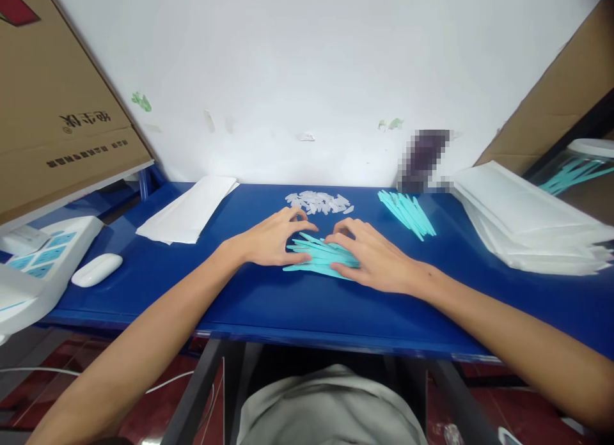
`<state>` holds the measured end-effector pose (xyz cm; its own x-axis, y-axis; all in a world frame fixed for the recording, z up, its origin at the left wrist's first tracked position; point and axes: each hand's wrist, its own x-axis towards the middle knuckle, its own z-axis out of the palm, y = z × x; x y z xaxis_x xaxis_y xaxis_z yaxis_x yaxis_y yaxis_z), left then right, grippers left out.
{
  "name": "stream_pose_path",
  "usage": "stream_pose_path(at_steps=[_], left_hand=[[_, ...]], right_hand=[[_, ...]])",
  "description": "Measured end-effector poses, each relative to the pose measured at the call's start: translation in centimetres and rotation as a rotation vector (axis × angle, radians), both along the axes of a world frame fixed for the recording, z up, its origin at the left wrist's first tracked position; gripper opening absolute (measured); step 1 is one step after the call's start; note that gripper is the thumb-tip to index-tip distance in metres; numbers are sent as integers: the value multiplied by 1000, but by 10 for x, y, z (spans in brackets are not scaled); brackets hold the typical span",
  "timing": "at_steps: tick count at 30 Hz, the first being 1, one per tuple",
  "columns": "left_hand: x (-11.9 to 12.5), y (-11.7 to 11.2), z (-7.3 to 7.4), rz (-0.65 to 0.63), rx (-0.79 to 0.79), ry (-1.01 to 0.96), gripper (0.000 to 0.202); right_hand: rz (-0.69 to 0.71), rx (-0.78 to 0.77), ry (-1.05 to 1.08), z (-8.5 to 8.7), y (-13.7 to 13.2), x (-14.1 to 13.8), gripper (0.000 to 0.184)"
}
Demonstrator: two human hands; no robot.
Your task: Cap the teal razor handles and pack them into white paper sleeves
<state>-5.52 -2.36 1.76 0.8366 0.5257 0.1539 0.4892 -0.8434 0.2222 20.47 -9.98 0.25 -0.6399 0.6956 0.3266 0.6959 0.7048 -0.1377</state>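
A loose pile of slim turquoise sticks (pixel 319 253), tapered at the ends, lies on the blue table (pixel 307 311) in front of me. At its left ends is my left hand (pixel 275 239), its thumb touching the sticks and its fingers curved and apart. My right hand (pixel 377 253) is closed over the right part of the pile, with sticks between its thumb and fingers. Just beyond the hands lies a heap of small translucent whitish pieces (pixel 319 202). Another bunch of turquoise sticks (pixel 407 213) rests farther back to the right.
White envelopes (pixel 189 208) lie at left; a stack of white sleeves (pixel 532 215) is at right, by a clear jar (pixel 575 170) of turquoise sticks. A white earbud case (pixel 97 270) sits near a white device (pixel 62 253). Behind stands a white wall (pixel 297 80).
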Motion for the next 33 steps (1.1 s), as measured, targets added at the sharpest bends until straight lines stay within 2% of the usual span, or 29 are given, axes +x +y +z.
stream_pose_path(at_steps=[5,9,12,17,20,24,28,31,33], left_hand=[[2,3,-11,13,-42,87,70],[0,6,-12,0,-53,61,63],[-1,8,-12,-30,-91,25,55],[-1,13,-13,-145,-146,-127,41],[0,13,-11,-198,-101,-293,29],[-3,11,-7,-91,79,-386,26],[-8,16,-5,105,222,-238,34],[-12,21,-2,208,250,-133,46],[-15,23,1,253,201,-103,50]], right_hand=[[32,-20,0,-6,2,-3,34],[-53,70,152,-7,2,-3,30],[-69,49,226,-6,1,-1,31],[19,-82,67,-3,1,-1,32],[59,-157,2,0,1,0,38],[113,-176,-28,2,-1,2,41],[150,-131,-25,-1,0,3,35],[161,-83,-27,-4,3,2,34],[167,-59,-30,-4,4,3,33]])
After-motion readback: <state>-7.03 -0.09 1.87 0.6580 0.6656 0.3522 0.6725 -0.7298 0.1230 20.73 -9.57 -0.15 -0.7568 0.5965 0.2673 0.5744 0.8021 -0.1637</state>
